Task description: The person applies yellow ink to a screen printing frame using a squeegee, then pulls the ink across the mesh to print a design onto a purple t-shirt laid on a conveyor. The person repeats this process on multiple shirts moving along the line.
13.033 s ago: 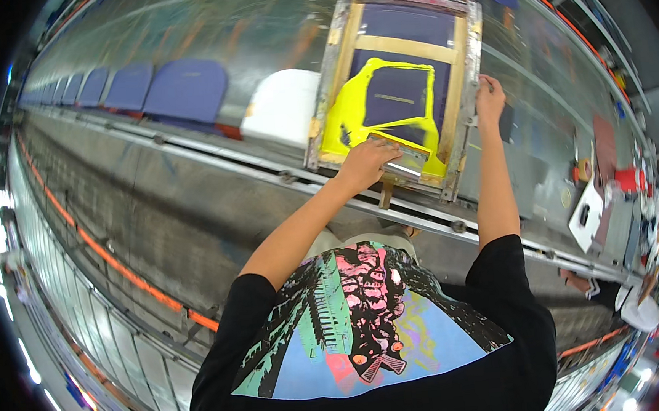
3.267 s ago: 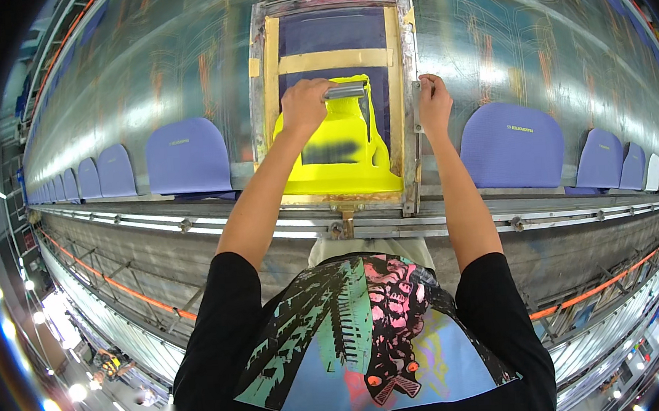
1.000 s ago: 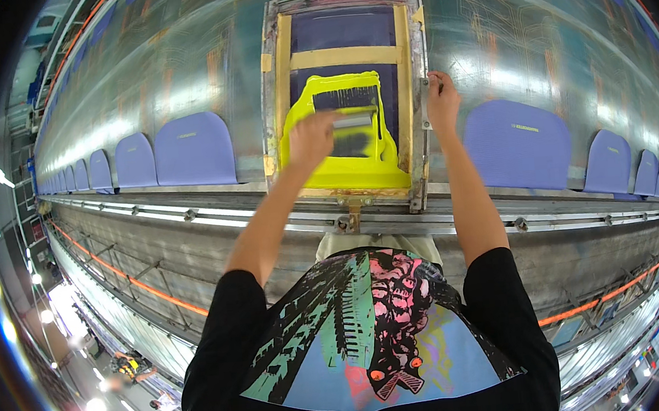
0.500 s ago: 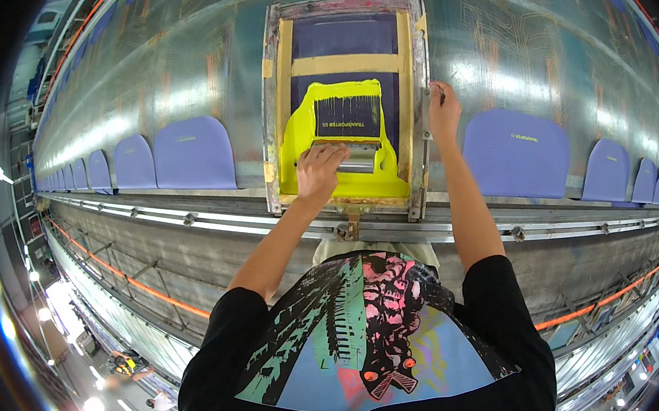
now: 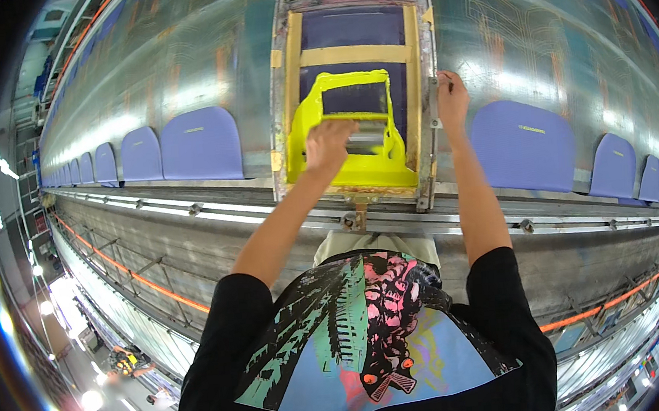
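Note:
My left hand [image 5: 329, 146], slightly blurred, is closed on the handle of a squeegee [image 5: 370, 137] whose metallic part shows beside the fingers. The squeegee stands inside a screen-printing frame [image 5: 281, 79]. Bright yellow ink [image 5: 373, 169] lies thickly around it and borders a dark purple patch of mesh [image 5: 351, 99]. Tan tape edges the inside of the frame and crosses it. At the frame's right bar, my right hand [image 5: 452, 99] has its fingers curled against the outer edge. The blade's lower edge is hidden.
Purple rounded panels with small yellow print lie along the table's near edge: one left panel [image 5: 201, 144], one right panel [image 5: 522, 146], and several smaller ones beyond. A metal rail [image 5: 269, 221] runs along that edge. Another person [image 5: 130, 363] is far off at lower left.
My left hand and the squeegee have moved away from me across the mesh, leaving a shorter dark patch ahead. My right hand stays at the frame's edge. The view has shifted slightly.

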A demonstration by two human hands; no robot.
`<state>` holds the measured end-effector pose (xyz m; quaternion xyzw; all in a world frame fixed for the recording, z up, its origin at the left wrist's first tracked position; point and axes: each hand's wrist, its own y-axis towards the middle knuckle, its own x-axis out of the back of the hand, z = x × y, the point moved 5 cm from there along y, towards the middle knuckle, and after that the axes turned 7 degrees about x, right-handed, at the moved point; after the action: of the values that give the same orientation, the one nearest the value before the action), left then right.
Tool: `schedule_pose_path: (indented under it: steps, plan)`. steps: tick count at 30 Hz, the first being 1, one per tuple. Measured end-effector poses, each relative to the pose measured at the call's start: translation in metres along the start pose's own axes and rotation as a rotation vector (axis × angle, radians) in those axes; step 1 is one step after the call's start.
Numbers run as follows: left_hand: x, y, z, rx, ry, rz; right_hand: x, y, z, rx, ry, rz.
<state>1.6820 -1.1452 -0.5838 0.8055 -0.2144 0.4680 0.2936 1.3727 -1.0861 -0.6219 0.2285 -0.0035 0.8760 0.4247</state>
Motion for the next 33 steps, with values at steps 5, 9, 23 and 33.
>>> schedule_pose_path:
  steps: [5, 9, 23, 33]
  plan:
    - [-0.013, -0.047, 0.026, -0.074, -0.109, -0.052, -0.027, 0.006, -0.027, -0.060, -0.069, -0.009]
    - [-0.020, -0.098, -0.005, -0.125, -0.171, 0.025, 0.015, -0.034, -0.037, -0.030, -0.108, -0.071]
    - [-0.010, -0.121, 0.063, 0.059, -0.177, 0.154, -0.066, -0.089, -0.018, 0.064, 0.012, -0.088]
    - [-0.024, -0.165, 0.049, 0.039, -0.041, 0.112, -0.061, -0.076, -0.052, 0.082, -0.053, -0.084]
